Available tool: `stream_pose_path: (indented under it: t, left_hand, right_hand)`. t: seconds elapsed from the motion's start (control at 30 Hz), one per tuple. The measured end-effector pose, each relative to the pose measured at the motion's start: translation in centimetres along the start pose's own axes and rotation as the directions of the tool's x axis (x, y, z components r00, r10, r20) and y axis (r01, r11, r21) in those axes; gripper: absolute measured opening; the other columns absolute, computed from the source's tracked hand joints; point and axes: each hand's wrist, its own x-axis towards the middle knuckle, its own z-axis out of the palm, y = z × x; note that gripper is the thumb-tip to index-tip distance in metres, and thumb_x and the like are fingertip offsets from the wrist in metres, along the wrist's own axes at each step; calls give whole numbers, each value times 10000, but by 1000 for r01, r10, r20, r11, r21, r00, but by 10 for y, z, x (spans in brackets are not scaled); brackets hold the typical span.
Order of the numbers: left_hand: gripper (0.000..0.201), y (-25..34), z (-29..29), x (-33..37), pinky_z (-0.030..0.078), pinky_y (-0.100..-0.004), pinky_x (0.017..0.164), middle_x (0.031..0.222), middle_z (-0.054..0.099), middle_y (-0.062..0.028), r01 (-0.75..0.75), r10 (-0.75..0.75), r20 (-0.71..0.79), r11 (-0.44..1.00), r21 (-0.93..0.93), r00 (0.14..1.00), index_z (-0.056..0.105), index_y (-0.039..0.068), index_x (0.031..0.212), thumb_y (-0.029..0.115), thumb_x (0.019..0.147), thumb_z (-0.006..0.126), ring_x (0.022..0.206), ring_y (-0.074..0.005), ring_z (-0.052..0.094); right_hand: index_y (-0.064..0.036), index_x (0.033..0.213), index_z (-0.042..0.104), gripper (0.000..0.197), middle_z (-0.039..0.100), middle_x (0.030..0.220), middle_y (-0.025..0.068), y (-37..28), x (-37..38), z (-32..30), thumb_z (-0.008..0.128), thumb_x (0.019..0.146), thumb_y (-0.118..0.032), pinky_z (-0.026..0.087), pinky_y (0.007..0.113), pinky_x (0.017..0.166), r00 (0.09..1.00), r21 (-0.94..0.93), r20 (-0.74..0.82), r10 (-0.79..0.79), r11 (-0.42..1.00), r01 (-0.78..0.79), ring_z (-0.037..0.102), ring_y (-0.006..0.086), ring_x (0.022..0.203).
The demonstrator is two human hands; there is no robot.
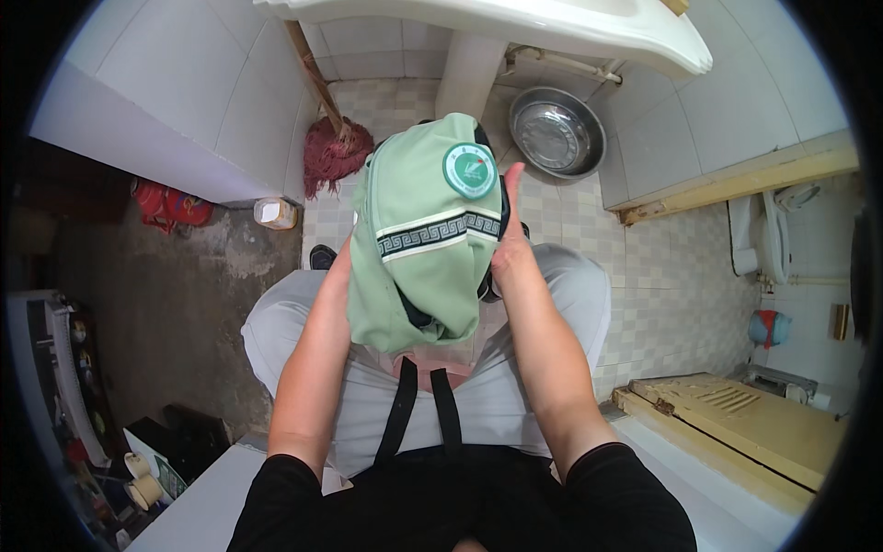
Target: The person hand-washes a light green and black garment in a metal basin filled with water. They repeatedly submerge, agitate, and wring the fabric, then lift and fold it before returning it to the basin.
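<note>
A light green cloth backpack (418,267) is held up between my two hands, above my spread knees. It bears a round green and white badge (470,171) near its top right and a dark patterned band across its front. Its cloth hangs in loose folds at the near end. My right hand (510,216) grips the bag's right side, thumb pointing up and fingers mostly behind it. My left hand (343,262) holds the left side, its fingers hidden by the cloth. Two black straps (402,409) hang near my lap; I cannot tell what they belong to.
A white sink (570,28) on a pedestal stands ahead, a metal basin (557,133) on the floor at its right. A red mop (338,156) leans at the left, near a white container (275,213). A yellowish door (727,419) and a toilet (773,239) are at the right.
</note>
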Motion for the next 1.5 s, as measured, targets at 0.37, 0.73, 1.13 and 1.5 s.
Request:
stream_pose_path:
  t: [0.37,0.73,1.13,1.5]
  left_hand:
    - [586,-17,-19,14,485,-330,944,1288,607,-75,-47,38,55,982,183,998,490,47,1396,479,1000,508,1111,-183,599]
    - [576,-17,1,8,511,-315,881,1185,664,-77,-43,44,-33,998,42,998,540,17,1330,487,999,508,1024,-174,640]
    - [718,-13,13,6,505,-338,926,1232,639,-155,36,-16,-115,984,175,993,502,-35,1361,564,965,506,1078,-221,636]
    - [703,-2,25,7,448,-328,994,1325,573,-139,34,-5,-87,945,326,996,468,-28,1384,543,976,507,1165,-211,578]
  right_hand:
    - [-3,1281,565,568,661,1176,119,-12,-14,0,701,904,-406,550,337,886,981,-281,-158,-111,958,63,665,200,1008]
    - [-40,1396,458,722,621,1241,98,-10,-9,-14,650,903,-532,533,351,912,992,-309,-123,-23,951,-16,620,206,1094]
    - [-103,1351,487,447,639,1184,111,18,17,-59,637,941,-199,582,384,830,970,-282,-221,-96,959,30,671,234,986]
    - [-48,1357,469,593,625,1199,113,7,16,-57,742,862,-226,538,349,836,902,-440,-284,-326,880,180,637,218,1037]
